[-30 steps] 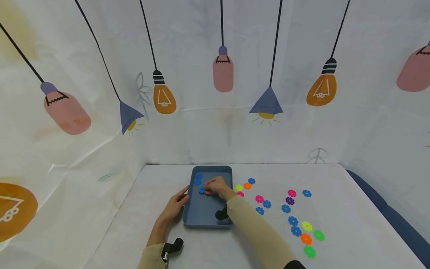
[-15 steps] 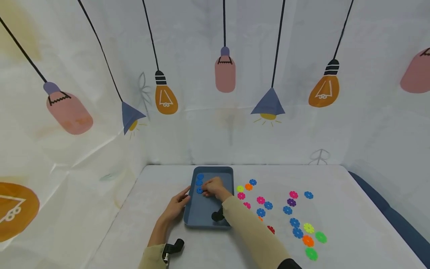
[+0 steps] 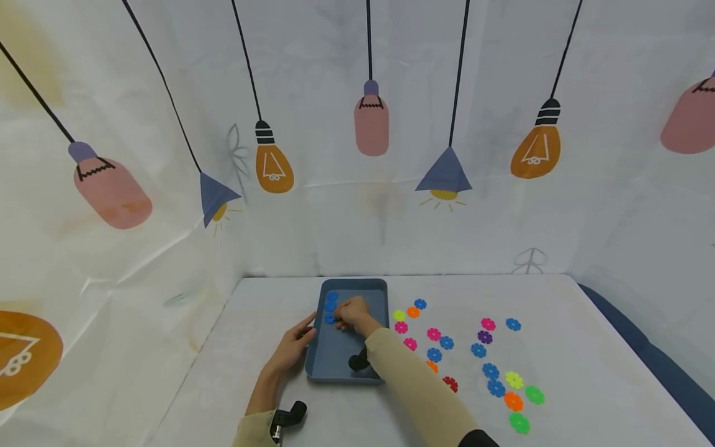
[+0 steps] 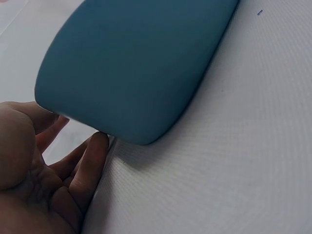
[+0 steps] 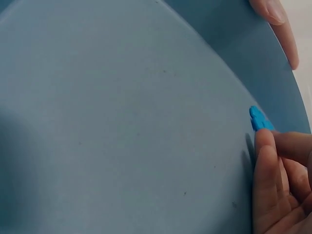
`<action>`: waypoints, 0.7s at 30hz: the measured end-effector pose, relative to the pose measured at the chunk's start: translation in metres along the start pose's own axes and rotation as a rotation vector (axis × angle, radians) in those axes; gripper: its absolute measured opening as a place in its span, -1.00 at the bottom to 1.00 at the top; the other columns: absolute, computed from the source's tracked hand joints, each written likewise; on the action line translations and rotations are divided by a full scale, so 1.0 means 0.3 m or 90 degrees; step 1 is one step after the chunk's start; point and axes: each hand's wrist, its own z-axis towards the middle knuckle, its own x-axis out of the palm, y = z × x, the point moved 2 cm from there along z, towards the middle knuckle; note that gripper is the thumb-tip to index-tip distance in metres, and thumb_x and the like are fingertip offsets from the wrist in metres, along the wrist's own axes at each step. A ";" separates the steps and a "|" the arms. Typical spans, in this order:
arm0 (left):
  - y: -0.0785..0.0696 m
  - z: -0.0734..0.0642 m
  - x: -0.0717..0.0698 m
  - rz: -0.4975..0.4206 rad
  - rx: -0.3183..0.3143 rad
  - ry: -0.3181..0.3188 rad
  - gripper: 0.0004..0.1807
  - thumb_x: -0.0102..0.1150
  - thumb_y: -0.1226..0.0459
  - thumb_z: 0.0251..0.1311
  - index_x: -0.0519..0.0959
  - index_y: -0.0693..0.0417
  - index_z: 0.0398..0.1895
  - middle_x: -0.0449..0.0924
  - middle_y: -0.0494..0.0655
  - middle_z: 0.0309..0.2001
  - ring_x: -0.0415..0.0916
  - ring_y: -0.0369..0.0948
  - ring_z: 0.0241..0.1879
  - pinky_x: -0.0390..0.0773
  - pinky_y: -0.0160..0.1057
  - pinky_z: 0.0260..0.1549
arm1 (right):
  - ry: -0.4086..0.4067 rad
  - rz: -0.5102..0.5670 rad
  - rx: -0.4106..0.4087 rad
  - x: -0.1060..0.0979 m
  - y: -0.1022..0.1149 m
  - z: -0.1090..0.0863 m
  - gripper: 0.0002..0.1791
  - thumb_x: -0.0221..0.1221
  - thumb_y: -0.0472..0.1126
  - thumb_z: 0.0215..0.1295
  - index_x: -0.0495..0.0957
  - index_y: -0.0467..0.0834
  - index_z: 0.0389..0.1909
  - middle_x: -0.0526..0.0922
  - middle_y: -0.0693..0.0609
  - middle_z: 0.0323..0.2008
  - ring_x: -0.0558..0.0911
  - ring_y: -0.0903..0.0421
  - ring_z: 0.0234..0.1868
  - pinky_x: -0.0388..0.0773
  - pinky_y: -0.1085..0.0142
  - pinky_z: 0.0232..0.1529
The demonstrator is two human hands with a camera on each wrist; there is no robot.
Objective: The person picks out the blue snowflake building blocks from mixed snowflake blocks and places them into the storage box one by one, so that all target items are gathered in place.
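Note:
A grey-blue tray (image 3: 346, 366) lies on the white table. Along its left side runs a short column of blue flower-shaped discs (image 3: 332, 297). My right hand (image 3: 353, 311) reaches into the tray and pinches the nearest blue disc (image 5: 258, 118) between thumb and fingertip, close to the tray's wall. Part of that disc is hidden behind the fingers. My left hand (image 3: 292, 347) rests against the tray's left edge with fairly straight fingers. In the left wrist view, its fingertips (image 4: 99, 141) touch the outside of the tray.
To the right of the tray, several flower-shaped discs in pink, blue, orange, yellow, green, red and purple (image 3: 485, 337) lie scattered on the table (image 3: 581, 347). A patterned sheet (image 3: 324, 230) hangs behind the table's back edge.
My right hand has shifted slightly left with the blue disc, bringing it into line under the other blue ones. The left hand stays at the tray's edge.

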 end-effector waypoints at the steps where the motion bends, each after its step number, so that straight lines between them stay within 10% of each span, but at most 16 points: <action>1: -0.001 0.000 0.001 -0.002 -0.006 -0.002 -0.47 0.00 0.26 0.45 0.26 0.05 0.46 0.43 0.27 0.19 0.38 0.09 0.15 0.42 0.11 0.03 | 0.000 -0.003 0.001 0.000 0.000 0.000 -0.94 0.33 -0.43 0.08 0.69 -0.31 -0.40 0.66 -0.10 -0.61 0.59 0.15 -0.71 0.53 0.35 -0.67; 21: -0.111 -0.037 0.003 -0.027 0.000 0.021 -0.47 -0.03 0.34 0.45 0.22 0.21 0.45 0.40 0.37 0.18 0.36 0.16 0.16 0.39 0.18 0.05 | 0.006 -0.035 -0.007 -0.009 -0.007 0.015 -0.95 0.37 -0.38 0.06 0.68 -0.25 -0.44 0.65 -0.07 -0.64 0.60 0.17 -0.70 0.52 0.36 -0.68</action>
